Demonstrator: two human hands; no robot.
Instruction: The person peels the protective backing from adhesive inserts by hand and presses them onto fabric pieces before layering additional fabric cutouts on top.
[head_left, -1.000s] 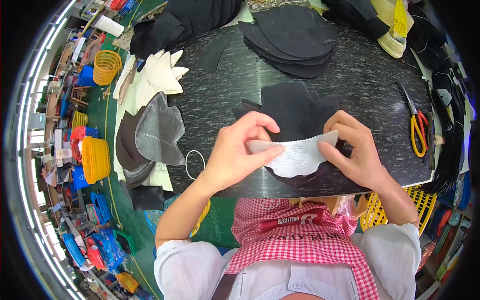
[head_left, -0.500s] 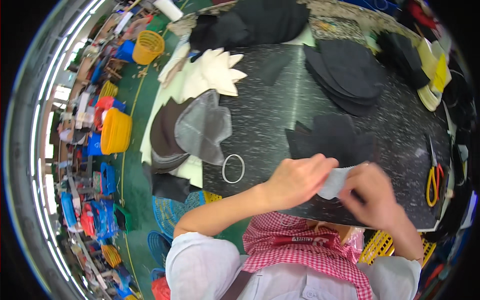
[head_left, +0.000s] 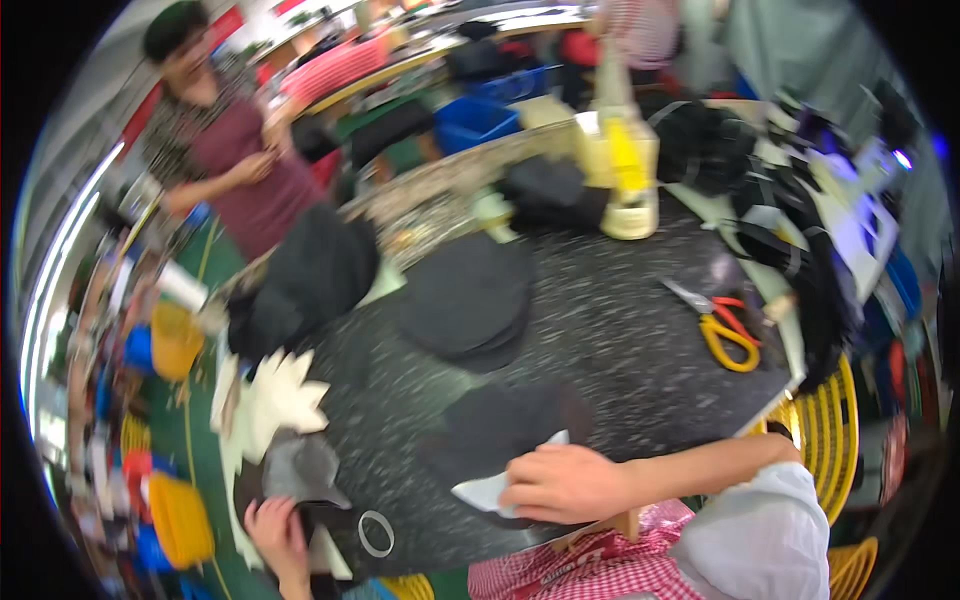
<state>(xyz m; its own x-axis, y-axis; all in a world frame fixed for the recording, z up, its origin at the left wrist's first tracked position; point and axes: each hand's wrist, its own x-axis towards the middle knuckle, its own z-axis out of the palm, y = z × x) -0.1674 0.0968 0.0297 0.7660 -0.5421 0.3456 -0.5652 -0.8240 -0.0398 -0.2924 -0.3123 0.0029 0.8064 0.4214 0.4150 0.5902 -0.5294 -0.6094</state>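
Note:
My right hand is closed around a pale grey, pointed fabric piece low over the near part of the dark table. Just beyond it lie black cut pieces, somewhat blurred. At the left edge of the table, my left hand reaches to a stack of dark pieces topped by a shiny grey piece. Its fingers look apart, with nothing seen in them; whether they touch the stack I cannot tell. A white ring rests on the table to the right of that hand.
Scissors with yellow and red handles lie on the right. Round black pieces are stacked mid-table, cream jagged pieces at left. A yellow-and-cream holder stands at the back. Another person is beyond the far left.
The view has swung to the right and up. My hands have parted: the left has gone to the stack at the left, while the right keeps the pale grey piece.

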